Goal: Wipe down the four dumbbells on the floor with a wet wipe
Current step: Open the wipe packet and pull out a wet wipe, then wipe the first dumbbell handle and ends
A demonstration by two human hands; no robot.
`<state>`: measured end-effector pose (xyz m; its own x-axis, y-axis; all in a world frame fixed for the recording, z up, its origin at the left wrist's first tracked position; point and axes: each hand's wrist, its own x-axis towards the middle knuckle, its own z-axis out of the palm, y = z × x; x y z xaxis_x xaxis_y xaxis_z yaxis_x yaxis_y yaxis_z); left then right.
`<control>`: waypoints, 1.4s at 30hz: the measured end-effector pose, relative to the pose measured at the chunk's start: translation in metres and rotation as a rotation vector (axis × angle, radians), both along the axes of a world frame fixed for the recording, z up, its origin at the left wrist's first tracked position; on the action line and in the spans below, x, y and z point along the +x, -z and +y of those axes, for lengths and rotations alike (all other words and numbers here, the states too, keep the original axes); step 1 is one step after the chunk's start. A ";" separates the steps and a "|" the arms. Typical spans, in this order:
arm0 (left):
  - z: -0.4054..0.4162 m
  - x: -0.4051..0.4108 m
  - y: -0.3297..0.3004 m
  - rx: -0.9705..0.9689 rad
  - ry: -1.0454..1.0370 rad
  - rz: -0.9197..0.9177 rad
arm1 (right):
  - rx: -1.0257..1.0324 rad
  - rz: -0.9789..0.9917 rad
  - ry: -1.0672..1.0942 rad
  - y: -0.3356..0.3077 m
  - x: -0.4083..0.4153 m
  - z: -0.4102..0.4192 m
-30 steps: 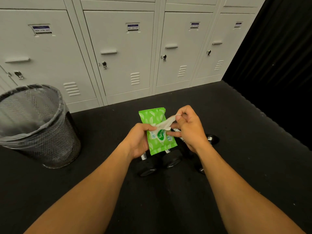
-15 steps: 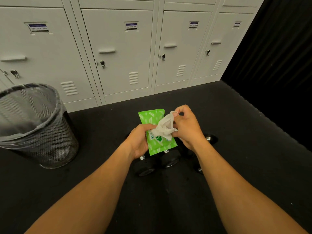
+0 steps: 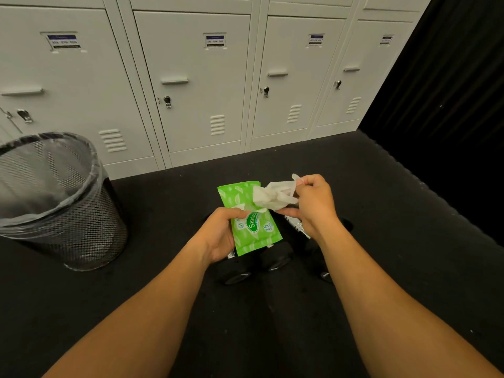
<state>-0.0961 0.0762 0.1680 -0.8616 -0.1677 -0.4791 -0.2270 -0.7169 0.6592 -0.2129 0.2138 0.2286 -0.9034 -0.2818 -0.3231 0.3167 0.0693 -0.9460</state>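
A: Left hand [image 3: 218, 236]?
B: Gripping the green wipe pack [image 3: 252, 219], fingers curled round its left edge, thumb on the front by the opening. Same grip as half a second ago.

A: Right hand [image 3: 313, 205]?
B: Pinching the white wet wipe [image 3: 272, 196] between thumb and fingertips, other fingers curled in. Compared with the earlier frame the hand has moved up and to the right, away from the pack.

A: So the wipe is out?
B: Further out. A second ago only a short twist showed at the opening; now it stretches from the opening up to the right hand, bunched in the middle. Its lower end seems to still touch the pack's opening, hard to tell if it is fully free.

A: Dumbbells [image 3: 261, 263]?
B: On the black floor [image 3: 163, 309] right beneath the hands, mostly hidden by the pack and wrists. Black round ends show below the pack, a knurled metal handle [image 3: 297, 227] under the right wrist. Can't count all four. They have not moved.

A: Anything else?
B: Black mesh bin [image 3: 62, 208] with a liner at left, well apart from the dumbbells. Grey lockers [image 3: 201, 91] along the back, dark curtain [image 3: 450, 77] at right. View shifted slightly, nothing else changed.
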 end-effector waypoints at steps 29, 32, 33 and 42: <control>-0.078 0.139 0.143 -1.079 0.106 -0.957 | -0.095 -0.242 -0.357 0.049 0.049 -0.034; -0.066 0.097 0.093 -1.193 -0.181 -0.598 | -0.091 -0.253 -0.403 0.045 0.053 -0.039; -0.062 0.083 0.075 -1.104 -0.245 -0.397 | -0.082 -0.241 -0.404 0.043 0.055 -0.042; -0.058 0.041 -0.012 -0.821 -0.034 0.199 | -0.082 -0.191 -0.354 0.005 0.052 -0.050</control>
